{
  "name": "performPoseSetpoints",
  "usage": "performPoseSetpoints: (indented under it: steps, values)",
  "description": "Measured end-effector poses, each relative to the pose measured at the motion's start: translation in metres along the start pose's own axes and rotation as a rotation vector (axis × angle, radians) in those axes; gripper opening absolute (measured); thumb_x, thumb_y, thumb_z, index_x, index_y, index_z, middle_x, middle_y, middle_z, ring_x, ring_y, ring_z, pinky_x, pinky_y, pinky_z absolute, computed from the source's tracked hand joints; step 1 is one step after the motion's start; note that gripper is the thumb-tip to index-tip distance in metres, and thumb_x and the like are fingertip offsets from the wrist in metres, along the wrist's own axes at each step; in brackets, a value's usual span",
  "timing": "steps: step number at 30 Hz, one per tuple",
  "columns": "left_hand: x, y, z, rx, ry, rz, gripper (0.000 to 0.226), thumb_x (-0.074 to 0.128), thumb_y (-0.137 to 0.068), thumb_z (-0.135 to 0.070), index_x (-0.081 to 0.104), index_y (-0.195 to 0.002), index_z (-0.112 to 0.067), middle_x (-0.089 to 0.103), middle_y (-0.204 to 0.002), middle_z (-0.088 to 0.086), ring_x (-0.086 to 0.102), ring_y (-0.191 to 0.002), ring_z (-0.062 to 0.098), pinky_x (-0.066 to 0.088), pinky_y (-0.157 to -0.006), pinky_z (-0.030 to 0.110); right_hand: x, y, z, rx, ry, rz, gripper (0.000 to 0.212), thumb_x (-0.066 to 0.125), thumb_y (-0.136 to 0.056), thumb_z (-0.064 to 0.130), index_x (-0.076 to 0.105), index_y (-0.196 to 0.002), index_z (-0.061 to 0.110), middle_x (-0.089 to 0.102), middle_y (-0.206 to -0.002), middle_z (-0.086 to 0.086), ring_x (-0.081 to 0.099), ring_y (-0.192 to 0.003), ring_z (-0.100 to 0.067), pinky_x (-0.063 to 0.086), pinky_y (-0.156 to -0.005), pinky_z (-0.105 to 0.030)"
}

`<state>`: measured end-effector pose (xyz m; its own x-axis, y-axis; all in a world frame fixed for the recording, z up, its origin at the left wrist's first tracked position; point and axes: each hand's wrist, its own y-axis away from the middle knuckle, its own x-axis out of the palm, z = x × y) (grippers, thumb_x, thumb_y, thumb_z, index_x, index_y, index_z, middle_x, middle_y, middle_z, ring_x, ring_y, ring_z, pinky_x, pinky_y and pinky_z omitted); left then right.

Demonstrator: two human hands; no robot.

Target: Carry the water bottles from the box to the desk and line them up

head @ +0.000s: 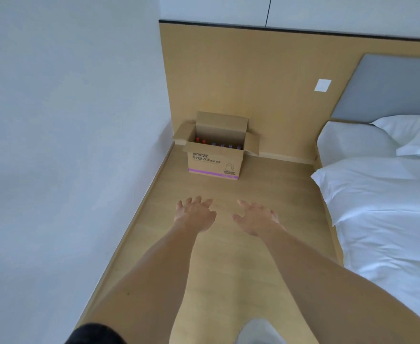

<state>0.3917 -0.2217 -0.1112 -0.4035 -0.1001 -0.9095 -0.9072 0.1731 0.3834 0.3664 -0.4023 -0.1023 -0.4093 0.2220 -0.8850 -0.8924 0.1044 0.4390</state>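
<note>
Water bottles (218, 144) upright in open box (213, 161) at wall corner; left hand (195, 214), right hand (258, 218) spread, holding nothing.

You've got a bed (387, 207) with white bedding along the right. At its head: two white pillows (412, 135), then a grey padded headboard (390, 88). Left of the headboard, a white wall switch (322, 85) on the wood panel (241, 78). Wood floor (228, 256) runs left of the bed, up to a white wall (67, 120).
</note>
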Motion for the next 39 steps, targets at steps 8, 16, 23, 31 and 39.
performPoseSetpoints:
  steps: [8, 16, 23, 31, 39]
  values:
    - [-0.040, -0.115, 0.018, 0.024, -0.020, 0.005, 0.054, 0.032, -0.104, -0.047, 0.027, -0.157, -0.034, 0.026, -0.164, 0.002, 0.020, -0.151, 0.028, 0.010, -0.123, 0.052, -0.034, -0.114, 0.023, 0.007, -0.025, 0.020, 0.067, 0.034, -0.098, 0.063, 0.018, -0.158, 0.038, 0.032, -0.161, -0.007, 0.026, -0.149, -0.027, 0.020, -0.118, -0.048]
    - [-0.103, -0.260, 0.024, -0.020, -0.032, 0.013, 0.055, 0.032, -0.102, -0.043, 0.027, -0.157, -0.034, 0.030, -0.162, 0.003, 0.023, -0.149, 0.030, 0.012, -0.122, 0.054, -0.094, -0.260, 0.033, -0.020, -0.060, 0.045, 0.070, 0.034, -0.097, 0.065, 0.016, -0.158, 0.037, 0.031, -0.162, -0.005, 0.027, -0.149, -0.027, 0.021, -0.119, -0.051]
    - [-0.150, -0.362, 0.006, 0.029, -0.024, -0.023, 0.056, 0.032, -0.101, -0.042, 0.029, -0.156, -0.032, 0.035, -0.159, 0.005, 0.029, -0.146, 0.030, 0.019, -0.119, 0.052, -0.149, -0.358, 0.030, -0.022, -0.077, 0.020, 0.067, 0.033, -0.097, 0.061, 0.021, -0.157, 0.035, 0.038, -0.156, -0.006, 0.032, -0.145, -0.027, 0.022, -0.118, -0.050]
    - [-0.180, -0.463, 0.001, 0.062, -0.017, 0.036, 0.054, 0.033, -0.102, -0.039, 0.029, -0.156, -0.032, 0.036, -0.158, 0.007, 0.031, -0.145, 0.031, 0.021, -0.119, 0.053, -0.181, -0.445, 0.025, 0.049, -0.084, 0.040, 0.066, 0.034, -0.098, 0.062, 0.022, -0.156, 0.035, 0.038, -0.156, -0.007, 0.033, -0.144, -0.029, 0.024, -0.116, -0.051]
    - [-0.219, -0.602, 0.027, 0.146, -0.002, 0.028, 0.052, 0.033, -0.100, -0.040, 0.035, -0.152, -0.035, 0.040, -0.154, 0.002, 0.032, -0.144, 0.028, 0.022, -0.118, 0.052, -0.228, -0.563, 0.058, 0.130, -0.089, 0.017, 0.065, 0.036, -0.097, 0.060, 0.027, -0.154, 0.032, 0.041, -0.154, -0.006, 0.034, -0.143, -0.028, 0.025, -0.115, -0.049]
